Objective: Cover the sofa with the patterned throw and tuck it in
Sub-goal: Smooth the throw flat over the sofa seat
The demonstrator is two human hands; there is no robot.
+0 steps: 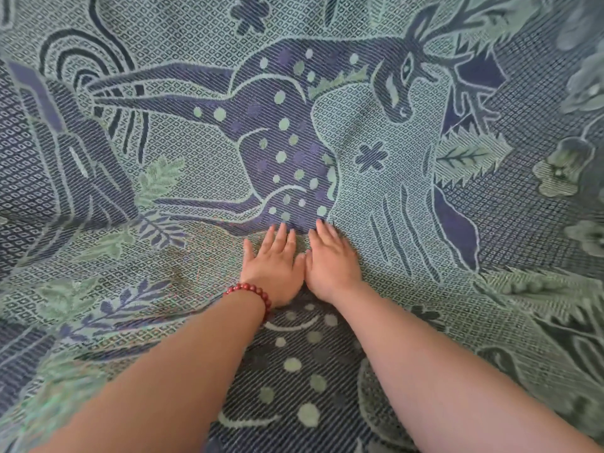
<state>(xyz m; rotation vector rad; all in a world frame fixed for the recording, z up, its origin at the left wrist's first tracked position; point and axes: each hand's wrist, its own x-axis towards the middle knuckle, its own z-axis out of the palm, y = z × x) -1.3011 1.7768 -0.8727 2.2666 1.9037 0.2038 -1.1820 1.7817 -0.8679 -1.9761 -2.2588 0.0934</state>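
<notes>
Both hands flat at the crease, fingertips already in the fold.

Left hand (274, 269) and right hand (330, 261) side by side, touching, palms down and spread on the patterned throw (408, 204), gripping nothing. Crease running left-right straight ahead of the fingertips, probably where seat meets back; both hands equally near, so a push forward and down looks likely. Sofa completely hidden under cloth, edges and corners out of view. Red bead bracelet (251, 291) on left wrist.
</notes>
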